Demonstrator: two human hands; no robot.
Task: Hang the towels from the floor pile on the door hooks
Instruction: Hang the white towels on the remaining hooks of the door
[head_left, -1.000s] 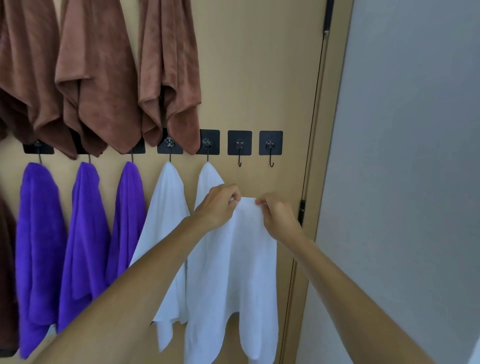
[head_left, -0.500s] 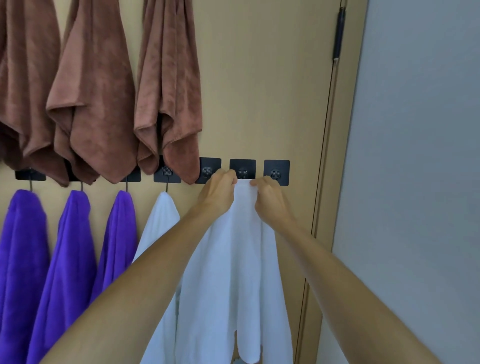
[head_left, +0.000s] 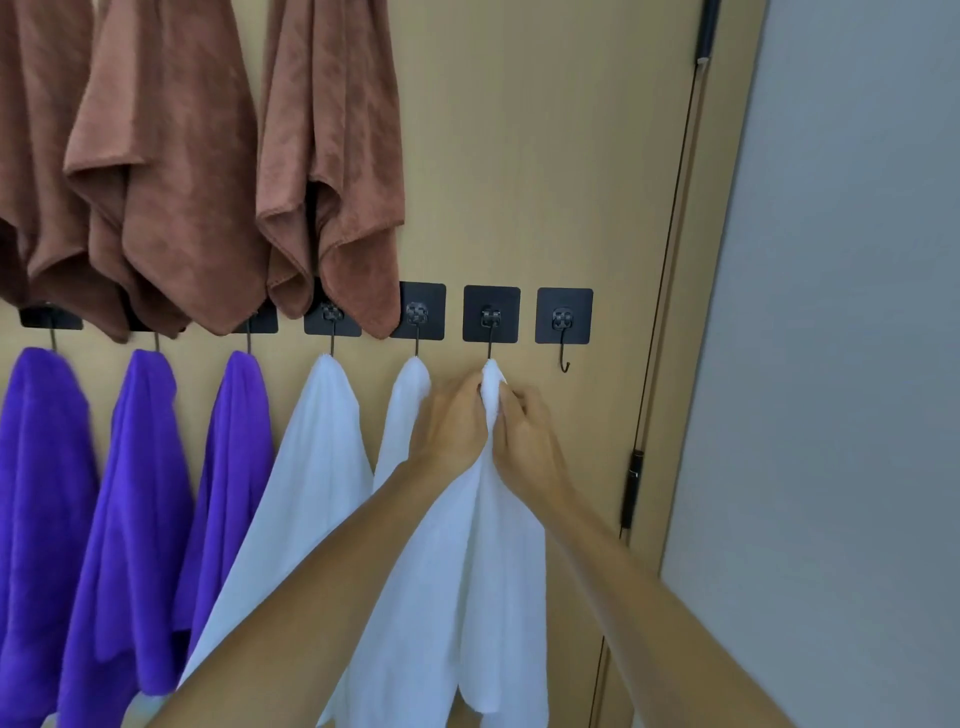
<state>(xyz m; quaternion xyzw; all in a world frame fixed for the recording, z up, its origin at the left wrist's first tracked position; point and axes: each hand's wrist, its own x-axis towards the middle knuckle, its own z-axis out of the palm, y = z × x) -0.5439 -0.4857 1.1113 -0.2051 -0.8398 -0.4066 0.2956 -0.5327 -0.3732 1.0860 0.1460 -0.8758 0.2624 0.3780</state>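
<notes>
2 bare hands are pinched together on the bunched top of a soft white terry towel (head_left: 483, 545), right at the tip of a thin black wire hook (head_left: 489, 340) hanging from a square black adhesive pad on the tan wooden door (head_left: 545, 156). Left hand (head_left: 449, 423) clamps the fabric from the left side, fingers curled in; right hand (head_left: 522, 434) squeezes it from the right, thumb up against the peak. The towel's point touches the hook's lower end, and whether it is actually caught on it, I cannot tell. Below the grip the cloth falls long and loose between both forearms.

Just left of the grip hangs a second white towel (head_left: 410, 384), partly behind the left wrist, and left again a third white towel (head_left: 311, 467). Farther left, 3 purple plush towels (head_left: 135, 493) droop from their hooks. Above and left of the hands, brown microfibre towels (head_left: 332, 182) hang from a higher row, their corners covering some pads. Just right of the grip, 1 bare black hook (head_left: 564, 343) stands empty. Well right, the grey wall (head_left: 841, 364).
</notes>
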